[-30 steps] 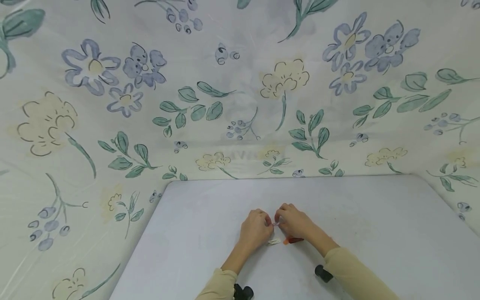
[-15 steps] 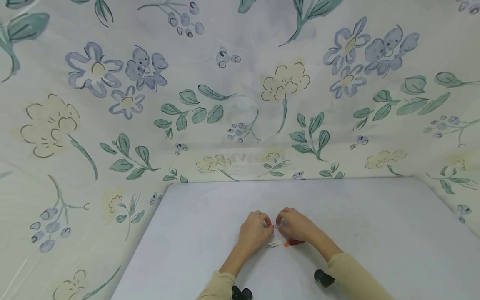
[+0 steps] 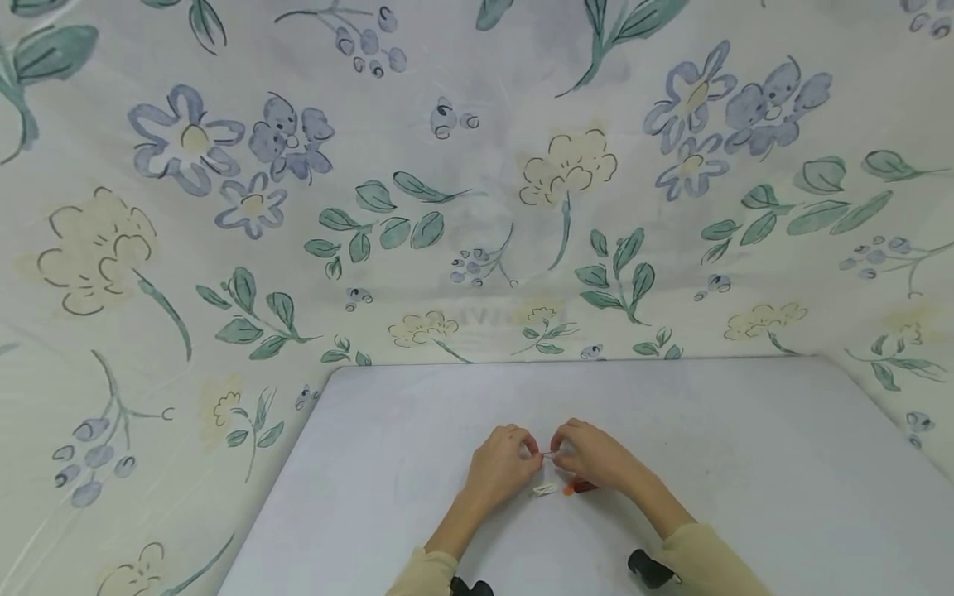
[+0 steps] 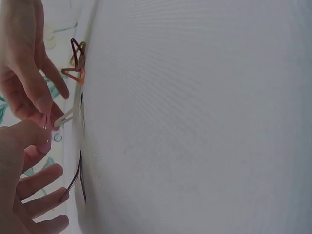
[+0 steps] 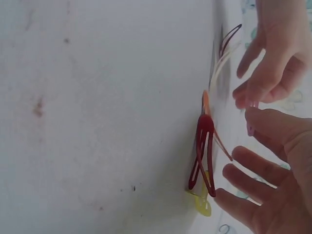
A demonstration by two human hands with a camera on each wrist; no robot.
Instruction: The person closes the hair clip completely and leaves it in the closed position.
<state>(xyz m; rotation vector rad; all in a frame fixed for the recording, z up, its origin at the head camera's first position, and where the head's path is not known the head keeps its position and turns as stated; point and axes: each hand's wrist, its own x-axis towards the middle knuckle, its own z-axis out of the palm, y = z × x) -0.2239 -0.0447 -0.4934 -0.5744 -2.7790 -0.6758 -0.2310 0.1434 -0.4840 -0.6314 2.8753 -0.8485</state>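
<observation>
Both sleeves [image 3: 711, 563] have spread slightly outward while left hand [image 3: 503, 461] and right hand [image 3: 594, 454] pinch opposite ends of a pink clip [image 4: 48, 141], seemingly steadying it.

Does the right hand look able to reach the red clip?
Probably yes: in the right wrist view nothing covers the red clip near the right hand, though that hand pinches the pink clip.

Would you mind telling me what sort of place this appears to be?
Probably an indoor tabletop work station, perhaps set up for filming: a white table, a floral backdrop behind it and along its sides, and several hair clips.
</observation>
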